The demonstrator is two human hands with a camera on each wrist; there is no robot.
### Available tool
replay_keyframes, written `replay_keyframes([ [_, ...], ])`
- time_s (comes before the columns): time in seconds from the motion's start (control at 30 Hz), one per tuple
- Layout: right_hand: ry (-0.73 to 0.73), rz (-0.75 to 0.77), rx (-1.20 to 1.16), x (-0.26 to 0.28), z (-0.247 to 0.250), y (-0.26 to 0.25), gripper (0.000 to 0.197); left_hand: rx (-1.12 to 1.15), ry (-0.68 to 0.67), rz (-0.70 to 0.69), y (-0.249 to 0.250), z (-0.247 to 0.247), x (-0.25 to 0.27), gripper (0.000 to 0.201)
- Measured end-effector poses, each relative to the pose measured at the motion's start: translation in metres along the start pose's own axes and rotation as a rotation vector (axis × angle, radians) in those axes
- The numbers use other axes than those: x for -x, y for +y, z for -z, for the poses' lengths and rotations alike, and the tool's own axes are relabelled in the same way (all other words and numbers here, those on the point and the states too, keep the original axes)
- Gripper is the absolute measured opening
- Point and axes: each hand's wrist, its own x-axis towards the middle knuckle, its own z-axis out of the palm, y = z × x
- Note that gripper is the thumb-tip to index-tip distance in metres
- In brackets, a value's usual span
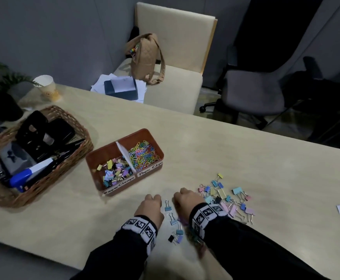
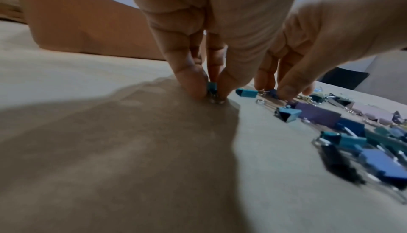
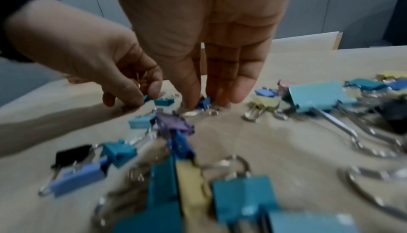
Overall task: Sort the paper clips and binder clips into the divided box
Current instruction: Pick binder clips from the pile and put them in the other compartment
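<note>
The brown divided box stands left of centre; its left half holds binder clips, its right half coloured paper clips. Loose binder clips lie scattered on the table to the right and between my wrists. My left hand reaches down to the table and pinches a small teal binder clip between thumb and fingers. Beside it, my right hand pinches a dark blue binder clip on the table. In the head view both hands show only their backs.
A wicker basket with a stapler and office tools sits at the left. A paper cup and a plant stand at the far left corner. Behind the table are a beige chair with a bag and an office chair.
</note>
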Motion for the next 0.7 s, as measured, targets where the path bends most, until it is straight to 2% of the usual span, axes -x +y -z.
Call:
replay_keyframes([
  [0.13,0.035,-0.031,-0.042,0.001,-0.004,0.005,0.047,0.011,0.028,0.0,-0.001,0.0,0.001,0.025],
  [0.27,0.093,-0.132,-0.25,0.002,0.0,0.016,0.017,0.126,0.073,0.042,-0.007,0.001,-0.001,0.018],
  [0.3,0.119,-0.141,-0.282,0.002,0.002,0.019,0.014,0.162,0.085,0.061,-0.009,0.001,-0.001,0.019],
  [0.43,0.114,-0.183,-0.538,0.003,0.01,0.029,0.021,0.359,0.12,0.146,-0.014,0.006,-0.003,0.027],
  [0.5,0.098,-0.177,-0.651,0.005,0.01,0.033,0.023,0.383,0.13,0.145,-0.012,0.009,-0.004,0.026],
  [0.57,0.064,-0.13,-0.626,0.008,0.008,0.034,0.018,0.313,0.098,0.107,-0.007,0.009,-0.004,0.026],
  [0.63,-0.014,-0.087,-0.459,0.013,0.008,0.03,0.011,0.182,0.044,0.043,-0.001,0.008,-0.003,0.019],
  [0.7,-0.098,-0.001,-0.288,0.015,0.006,0.028,0.038,0.064,-0.003,-0.062,0.003,0.007,-0.002,0.021],
])
